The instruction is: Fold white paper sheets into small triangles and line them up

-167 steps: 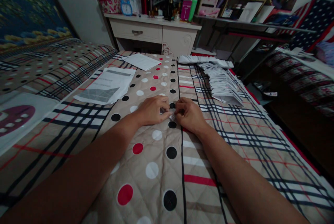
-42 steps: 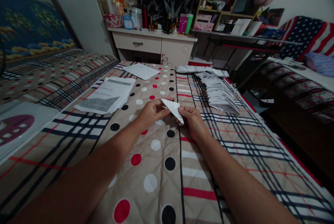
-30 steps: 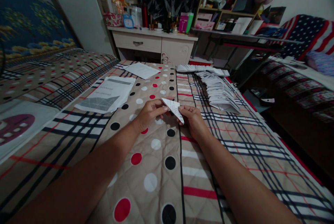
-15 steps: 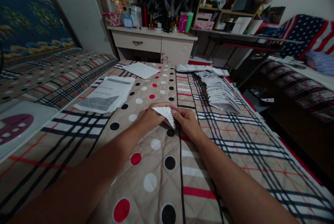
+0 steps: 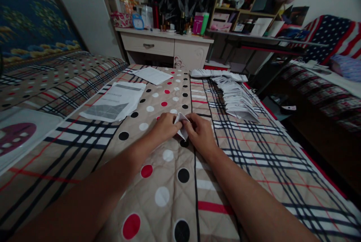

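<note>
A small piece of folded white paper is held between both hands, just above the patterned bedspread. My left hand pinches its left side, fingers closed. On the other side, my right hand grips the paper with the thumb over its face and the fingers curled behind. Part of the paper is hidden by the fingers. To the right lies a long row of folded paper pieces, packed closely together, and another row of folded paper runs across behind it.
Printed sheets lie at the left, with a stack of white paper beyond. A clear plastic case sits at the far left. A white dresser stands past the bed; the bed's right edge drops to dark floor.
The paper has been turned and now shows narrower between my hands. My left fingers have moved from stretched behind it to a pinch at its left side.
</note>
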